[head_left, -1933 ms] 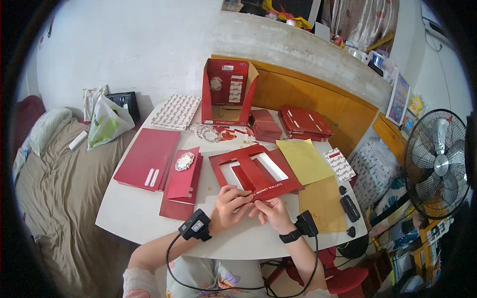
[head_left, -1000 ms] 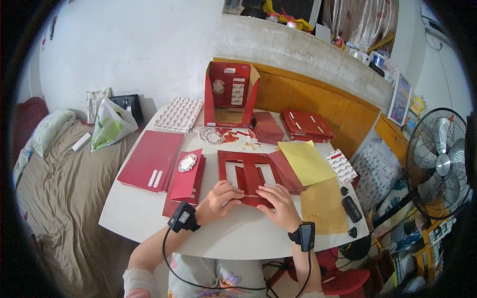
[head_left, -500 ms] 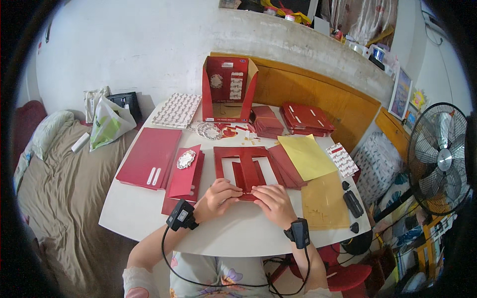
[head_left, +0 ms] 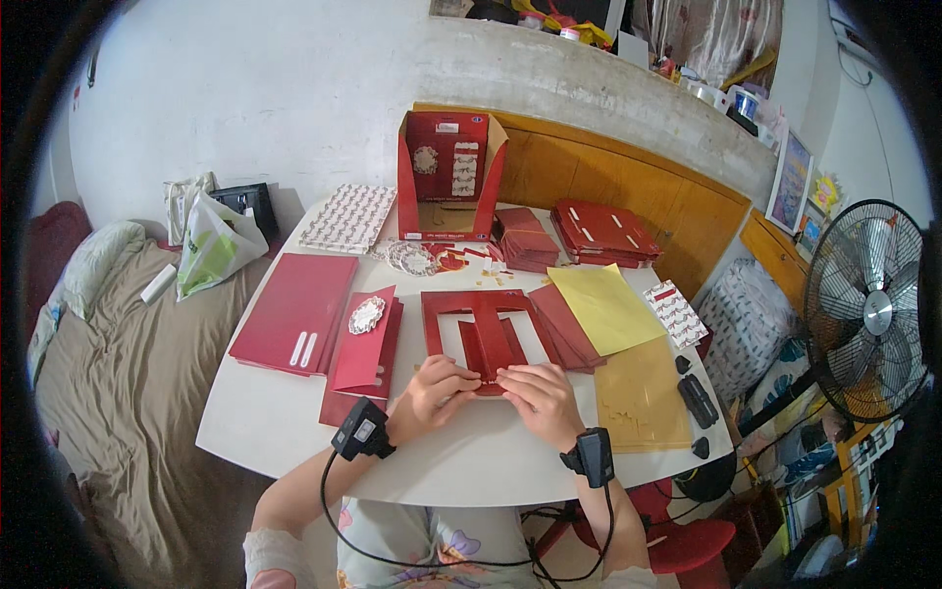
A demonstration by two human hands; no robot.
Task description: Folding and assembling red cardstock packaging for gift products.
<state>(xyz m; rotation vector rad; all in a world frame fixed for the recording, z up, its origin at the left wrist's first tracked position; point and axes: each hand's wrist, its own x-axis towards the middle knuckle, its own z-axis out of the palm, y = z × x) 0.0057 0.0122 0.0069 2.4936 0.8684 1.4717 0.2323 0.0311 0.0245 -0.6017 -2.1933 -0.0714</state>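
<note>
A flat red cardboard frame (head_left: 533,320) with two cut-out openings and a folded strip down its middle lies on the white table in front of me. My left hand (head_left: 439,391) grips its near edge, thumb and fingers pinched together left of the middle. Just to the right, my right hand (head_left: 539,396) pinches the same edge. The two hands' fingertips almost meet. Left of the frame rests a folded red card (head_left: 364,339) with a white ornate medallion. Red paper sheets (head_left: 569,334) lie partly under the frame's right side.
A red display box (head_left: 447,232) stands at the back, beside patterned white sheets (head_left: 345,218). Red card stacks (head_left: 294,306) lie left and more stacks (head_left: 606,236) back right. Yellow paper (head_left: 603,309) and a tan sheet (head_left: 643,402) lie right. A fan (head_left: 876,312) stands beyond.
Both hands stay on the frame's near edge, with barely any movement. The view has shifted very slightly.
</note>
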